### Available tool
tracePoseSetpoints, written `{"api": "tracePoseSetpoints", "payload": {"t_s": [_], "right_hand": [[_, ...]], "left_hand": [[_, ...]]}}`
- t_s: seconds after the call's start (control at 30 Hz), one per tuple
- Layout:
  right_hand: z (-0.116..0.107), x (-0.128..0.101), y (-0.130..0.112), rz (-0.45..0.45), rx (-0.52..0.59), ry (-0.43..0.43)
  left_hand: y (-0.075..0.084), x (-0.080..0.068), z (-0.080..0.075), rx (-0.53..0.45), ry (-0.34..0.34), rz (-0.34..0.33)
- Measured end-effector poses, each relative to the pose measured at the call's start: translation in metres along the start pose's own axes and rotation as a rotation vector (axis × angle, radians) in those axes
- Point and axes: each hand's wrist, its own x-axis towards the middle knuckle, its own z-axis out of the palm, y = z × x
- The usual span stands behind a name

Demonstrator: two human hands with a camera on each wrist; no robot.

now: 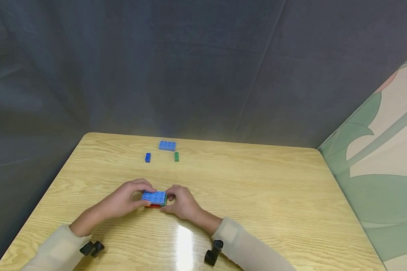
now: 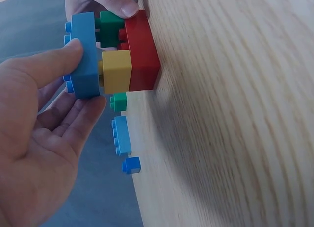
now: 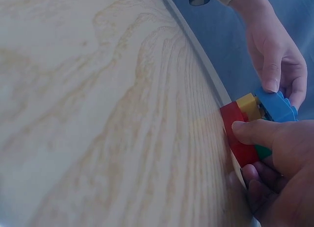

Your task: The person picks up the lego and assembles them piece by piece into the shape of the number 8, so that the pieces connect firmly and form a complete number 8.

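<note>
My left hand (image 1: 123, 199) grips a light-blue eight-stud brick (image 1: 154, 197) between thumb and fingers, at its left end. In the left wrist view this blue brick sits over a yellow brick (image 2: 117, 72) and a green brick (image 2: 112, 29), with a narrow gap showing beneath it. Those two stand on a long red brick (image 2: 143, 51), at the bottom of the stack on the table. My right hand (image 1: 183, 203) holds the right end of the stack, its thumb on the red brick's side in the right wrist view and its fingers on the far side.
Farther back on the wooden table (image 1: 257, 180) lie another light-blue eight-stud brick (image 1: 167, 146), a small dark-blue brick (image 1: 148, 157) and a small green brick (image 1: 176, 157). A dark curtain (image 1: 190, 67) hangs behind the table, and a patterned panel (image 1: 386, 158) stands along the right.
</note>
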Motion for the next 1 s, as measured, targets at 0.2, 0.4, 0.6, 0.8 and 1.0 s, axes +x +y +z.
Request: {"api": "tracePoseSetpoints", "payload": {"t_s": [0.2, 0.4, 0.6, 0.8, 1.0], "right_hand": [[0.001, 0.000, 0.001, 0.001, 0.001, -0.001], [0.001, 0.001, 0.001, -0.008, 0.004, 0.000], [0.000, 0.001, 0.001, -0.010, 0.004, 0.006], [0.001, 0.001, 0.001, -0.003, 0.012, 0.004], [0.000, 0.001, 0.000, -0.009, 0.016, 0.005]], "left_hand": [[0.002, 0.001, 0.000, 0.008, -0.012, 0.008], [0.003, 0.002, -0.002, 0.014, -0.031, -0.001], [0.006, 0.005, -0.006, 0.067, -0.066, -0.006], [0.010, 0.007, -0.008, 0.116, -0.087, -0.010], [0.011, 0.008, -0.007, 0.091, -0.099, -0.007]]}}
